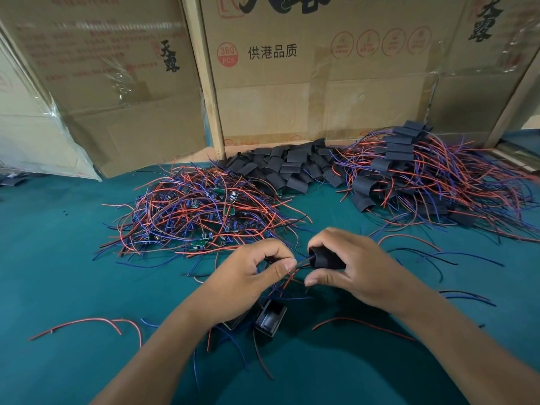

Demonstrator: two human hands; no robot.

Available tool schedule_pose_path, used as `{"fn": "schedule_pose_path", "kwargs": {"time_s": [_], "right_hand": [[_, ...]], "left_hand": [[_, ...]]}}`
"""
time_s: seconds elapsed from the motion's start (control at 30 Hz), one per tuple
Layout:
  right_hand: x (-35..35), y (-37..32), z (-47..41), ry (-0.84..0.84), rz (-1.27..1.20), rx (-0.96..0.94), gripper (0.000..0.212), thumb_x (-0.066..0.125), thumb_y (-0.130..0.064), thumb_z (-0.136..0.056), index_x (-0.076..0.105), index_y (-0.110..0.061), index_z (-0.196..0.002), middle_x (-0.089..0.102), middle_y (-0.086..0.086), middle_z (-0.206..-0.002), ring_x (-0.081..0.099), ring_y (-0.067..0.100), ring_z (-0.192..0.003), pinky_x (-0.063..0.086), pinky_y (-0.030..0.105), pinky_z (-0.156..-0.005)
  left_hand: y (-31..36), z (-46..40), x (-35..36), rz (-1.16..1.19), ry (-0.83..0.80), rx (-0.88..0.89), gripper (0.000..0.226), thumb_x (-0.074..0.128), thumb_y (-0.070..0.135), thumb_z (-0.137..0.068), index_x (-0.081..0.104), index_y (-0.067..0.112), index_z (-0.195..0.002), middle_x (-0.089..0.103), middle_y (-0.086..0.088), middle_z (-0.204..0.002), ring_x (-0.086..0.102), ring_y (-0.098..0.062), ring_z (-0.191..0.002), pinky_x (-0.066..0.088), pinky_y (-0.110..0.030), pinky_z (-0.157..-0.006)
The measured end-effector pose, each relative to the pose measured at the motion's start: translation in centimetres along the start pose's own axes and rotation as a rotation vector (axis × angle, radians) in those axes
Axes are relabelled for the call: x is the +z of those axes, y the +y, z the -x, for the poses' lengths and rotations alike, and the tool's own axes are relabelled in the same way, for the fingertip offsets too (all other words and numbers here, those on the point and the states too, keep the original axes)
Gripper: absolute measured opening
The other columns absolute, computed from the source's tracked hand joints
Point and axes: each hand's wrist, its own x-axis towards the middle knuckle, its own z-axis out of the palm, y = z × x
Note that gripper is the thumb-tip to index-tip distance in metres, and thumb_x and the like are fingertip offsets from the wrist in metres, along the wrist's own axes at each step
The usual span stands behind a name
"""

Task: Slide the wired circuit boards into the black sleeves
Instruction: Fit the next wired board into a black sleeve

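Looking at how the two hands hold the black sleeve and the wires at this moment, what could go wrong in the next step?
1. The left hand pinches only the thin wires entering the black sleeve gripped by the right hand; pulling hard may strain their joints to the board, which is hidden here.
2. Loose wires hang under both hands and may snag.
3. The pile of unsleeved boards lies close ahead; trailing wires could tangle with it.

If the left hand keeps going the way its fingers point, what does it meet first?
Most likely the black sleeve held by the right hand. The left hand pinches the wires and points right at the sleeve's open end; depth is unclear.
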Motion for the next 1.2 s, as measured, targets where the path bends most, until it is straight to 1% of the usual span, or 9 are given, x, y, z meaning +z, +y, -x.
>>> {"fn": "schedule_pose_path", "kwargs": {"time_s": [0.2, 0.3, 0.4, 0.47, 0.6, 0.7, 0.87, 1.07, 1.2], "right_hand": [[1.6, -1.2, -0.2, -0.052, 0.249, -0.015, 0.057, 0.045, -0.076, -0.082, 0.054, -0.023, -0.101, 0.058, -0.010, -0.087, 0.051, 0.013, -0.074, 0.043, 0.032, -0.062], [1.7, -1.3, -0.3, -0.063, 0.272, 0.074, 0.063, 0.039, -0.079, -0.080, 0.053, -0.021, -0.101, 0.059, -0.010, -0.088, 0.054, 0.019, -0.076, 0.044, 0.036, -0.064], [2.0, -1.3, -0.4, -0.102, 0.298, 0.148, 0.063, 0.036, -0.079, -0.079, 0.050, -0.025, -0.108, 0.058, -0.011, -0.099, 0.056, 0.019, -0.085, 0.043, 0.035, -0.072], [2.1, -1.4, -0.5, -0.164, 0.315, 0.189, 0.061, 0.037, -0.075, -0.083, 0.047, -0.026, -0.118, 0.055, -0.009, -0.110, 0.055, 0.020, -0.095, 0.043, 0.036, -0.079], [2.2, -1.6, -0.6, -0.269, 0.413, 0.219, 0.055, 0.043, -0.059, -0.094, 0.036, -0.025, -0.137, 0.047, -0.004, -0.122, 0.049, 0.018, -0.112, 0.043, 0.033, -0.087], [2.1, -1.6, -0.5, -0.255, 0.466, 0.214, 0.056, 0.040, -0.058, -0.096, 0.032, -0.027, -0.141, 0.044, -0.006, -0.120, 0.049, 0.016, -0.112, 0.044, 0.030, -0.086], [2.0, -1.7, -0.8, -0.223, 0.542, 0.160, 0.054, 0.037, -0.062, -0.095, 0.040, -0.028, -0.138, 0.044, -0.006, -0.112, 0.043, 0.016, -0.108, 0.036, 0.028, -0.090], [1.6, -2.0, -1.0, -0.184, 0.626, 0.193, 0.055, 0.032, -0.062, -0.096, 0.032, -0.028, -0.139, 0.052, -0.013, -0.131, 0.041, 0.016, -0.122, 0.025, 0.033, -0.098], [0.9, -2.4, -1.0, -0.136, 0.569, 0.170, 0.049, 0.034, -0.062, -0.095, 0.040, -0.028, -0.129, 0.055, -0.014, -0.124, 0.043, 0.013, -0.120, 0.022, 0.032, -0.101]], "left_hand": [[-0.5, -0.1, 0.4, -0.044, 0.028, 0.022, 0.011, 0.063, 0.027, -0.098, 0.064, 0.021, -0.088, 0.062, 0.013, -0.085, 0.057, -0.001, -0.082, 0.041, -0.014, -0.077], [-1.2, -0.1, -0.4, -0.077, 0.080, -0.009, 0.013, 0.059, 0.033, -0.100, 0.065, 0.026, -0.109, 0.066, 0.018, -0.107, 0.060, -0.003, -0.109, 0.042, -0.018, -0.092], [-2.7, 0.0, -2.5, -0.401, 0.118, -0.033, 0.025, 0.058, 0.028, -0.100, 0.062, 0.029, -0.124, 0.058, 0.024, -0.123, 0.048, 0.002, -0.123, 0.036, -0.026, -0.107], [-3.6, 0.0, -3.6, -0.583, 0.117, -0.055, 0.030, 0.062, 0.022, -0.096, 0.063, 0.026, -0.126, 0.059, 0.016, -0.125, 0.048, -0.006, -0.123, 0.032, -0.034, -0.110], [-4.7, 0.1, -3.9, -0.700, 0.082, -0.133, 0.032, 0.064, 0.028, -0.094, 0.063, 0.027, -0.126, 0.059, 0.014, -0.129, 0.045, -0.010, -0.126, 0.019, -0.028, -0.105], [-5.1, -0.1, -3.7, -0.761, 0.057, -0.134, 0.030, 0.061, 0.037, -0.097, 0.063, 0.030, -0.125, 0.057, 0.014, -0.128, 0.043, -0.010, -0.124, 0.016, -0.025, -0.099], [-5.0, -0.5, -3.5, -0.820, 0.071, -0.090, 0.025, 0.057, 0.043, -0.098, 0.065, 0.032, -0.119, 0.057, 0.015, -0.123, 0.040, -0.010, -0.120, 0.014, -0.023, -0.097], [-3.0, -0.2, -3.2, -0.813, 0.196, 0.106, 0.016, 0.066, 0.038, -0.092, 0.071, 0.026, -0.101, 0.070, 0.013, -0.100, 0.063, -0.014, -0.099, 0.020, -0.022, -0.095], [-1.4, -0.3, -2.3, -0.809, 0.194, 0.188, 0.020, 0.061, 0.042, -0.092, 0.071, 0.027, -0.100, 0.068, 0.014, -0.098, 0.063, -0.013, -0.094, 0.027, -0.027, -0.096]]}}
